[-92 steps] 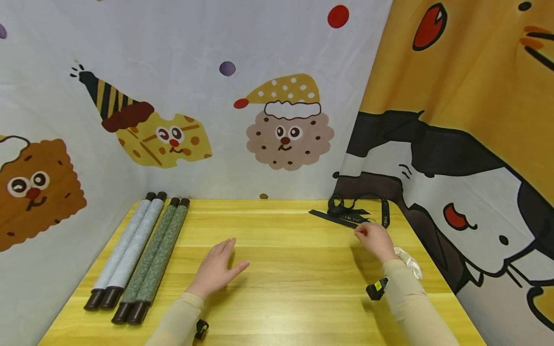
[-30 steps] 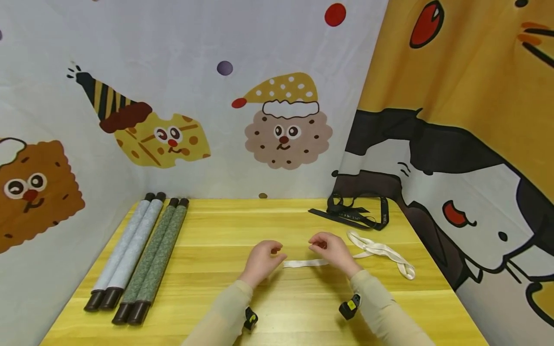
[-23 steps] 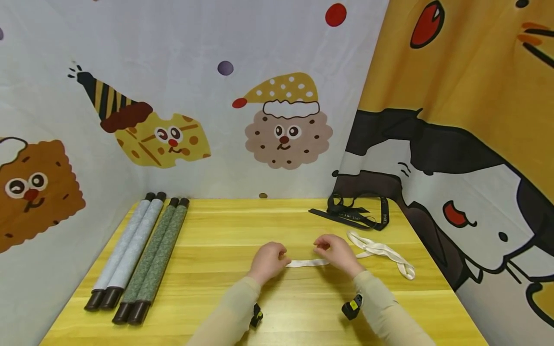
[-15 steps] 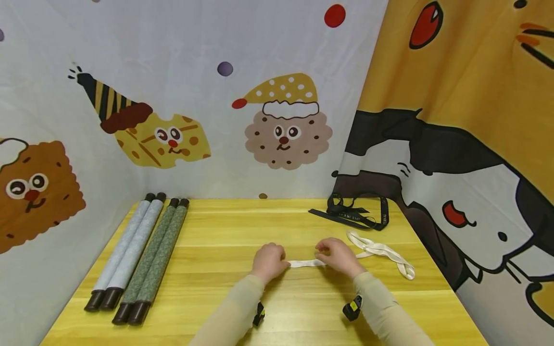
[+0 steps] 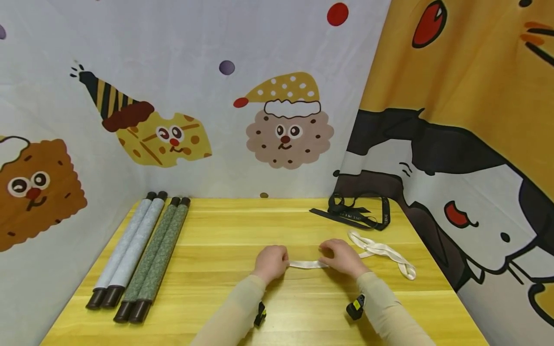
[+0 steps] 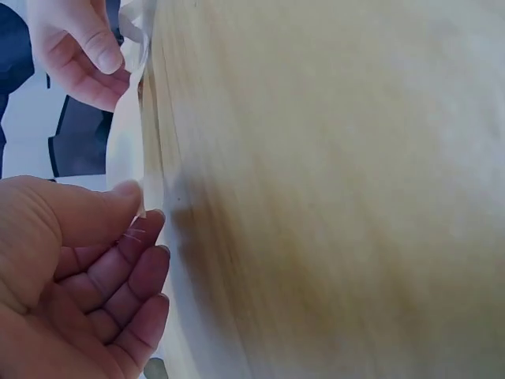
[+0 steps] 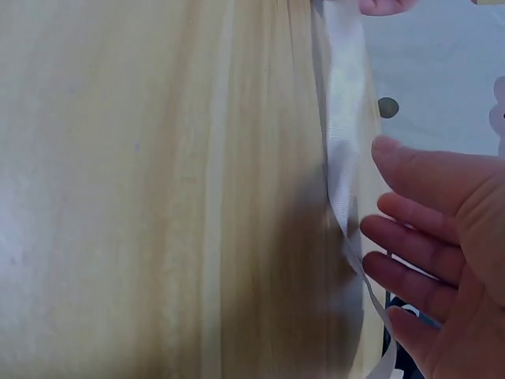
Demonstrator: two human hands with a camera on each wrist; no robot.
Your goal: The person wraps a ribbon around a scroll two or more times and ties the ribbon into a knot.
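A narrow cream-white ribbon (image 5: 305, 264), glossy and finely ribbed, has 1 frayed end pinched between the thumb and finger of the left hand (image 5: 270, 263). A short, flat stretch spans nearly straight between the 2 hands, then twists past the right hand (image 5: 344, 258), whose fingers are parted beside it. The rest lies in loose, overlapping loops on the counter (image 5: 259, 221), beyond the right wrist.

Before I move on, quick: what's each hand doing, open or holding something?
Left hand: closed, pinching the end of the white ribbon between thumb and finger.
Right hand: open, thumb and fingers apart beside the ribbon, gripping nothing.
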